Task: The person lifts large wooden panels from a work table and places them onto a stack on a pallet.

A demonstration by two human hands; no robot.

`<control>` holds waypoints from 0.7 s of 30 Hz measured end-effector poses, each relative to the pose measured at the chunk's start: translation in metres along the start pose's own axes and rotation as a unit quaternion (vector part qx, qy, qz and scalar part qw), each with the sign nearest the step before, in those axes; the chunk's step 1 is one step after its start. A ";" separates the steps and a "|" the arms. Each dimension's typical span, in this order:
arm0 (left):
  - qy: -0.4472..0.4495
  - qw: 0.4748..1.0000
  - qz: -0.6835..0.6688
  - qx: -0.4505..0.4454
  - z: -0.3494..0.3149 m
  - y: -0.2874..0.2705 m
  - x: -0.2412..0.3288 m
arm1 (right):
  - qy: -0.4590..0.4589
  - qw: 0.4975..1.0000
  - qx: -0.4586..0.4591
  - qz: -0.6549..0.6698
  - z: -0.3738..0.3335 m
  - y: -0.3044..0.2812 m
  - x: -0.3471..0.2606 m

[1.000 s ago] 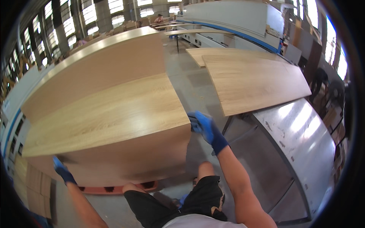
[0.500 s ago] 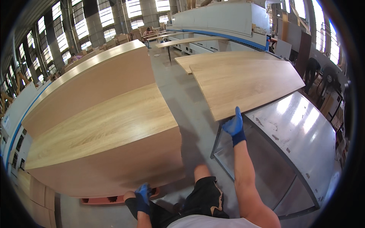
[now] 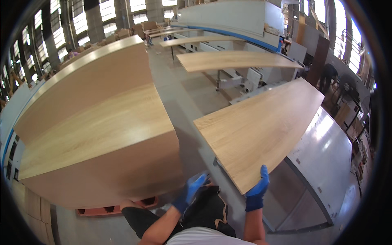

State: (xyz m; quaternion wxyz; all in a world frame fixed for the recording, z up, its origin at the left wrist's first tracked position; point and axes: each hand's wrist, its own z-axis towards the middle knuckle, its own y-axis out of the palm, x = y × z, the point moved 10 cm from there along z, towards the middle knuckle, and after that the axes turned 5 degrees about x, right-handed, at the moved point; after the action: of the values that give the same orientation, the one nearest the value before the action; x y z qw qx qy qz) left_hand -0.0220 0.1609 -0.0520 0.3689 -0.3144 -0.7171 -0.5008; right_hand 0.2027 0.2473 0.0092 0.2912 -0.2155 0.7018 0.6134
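A wood-grain panel slants across the right side, resting partly over a grey metal table. My right hand, in a blue glove, is closed on its near corner, thumb on the top face and fingers out of sight beneath. Over my lap, my left hand, gloved in blue too, is slightly smeared, with its fingers stretched toward the panel and touching nothing I can see. On my left stands a stack of boards with a wood-grain top, rising in a higher step behind.
A red pallet lies under the stack. Another wood-grain panel sits ahead on a long machine with a blue stripe. At the far right, a person bends near a standing fan. Grey floor runs between stack and machine.
The held panel has come toward me and swung round, away from the panel behind it. My right hand has drawn back with it. My left hand has moved up and right from beside the stack.
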 end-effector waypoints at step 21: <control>0.355 0.933 0.041 0.046 -0.100 -0.045 0.236 | 0.048 0.988 -0.124 0.076 0.040 0.018 -0.060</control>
State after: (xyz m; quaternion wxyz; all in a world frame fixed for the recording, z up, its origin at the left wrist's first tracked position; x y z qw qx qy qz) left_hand -0.1632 0.0716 0.1480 0.6338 -0.1283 -0.5482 -0.5303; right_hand 0.2408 0.2862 0.0597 0.1805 -0.2253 0.6480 0.7048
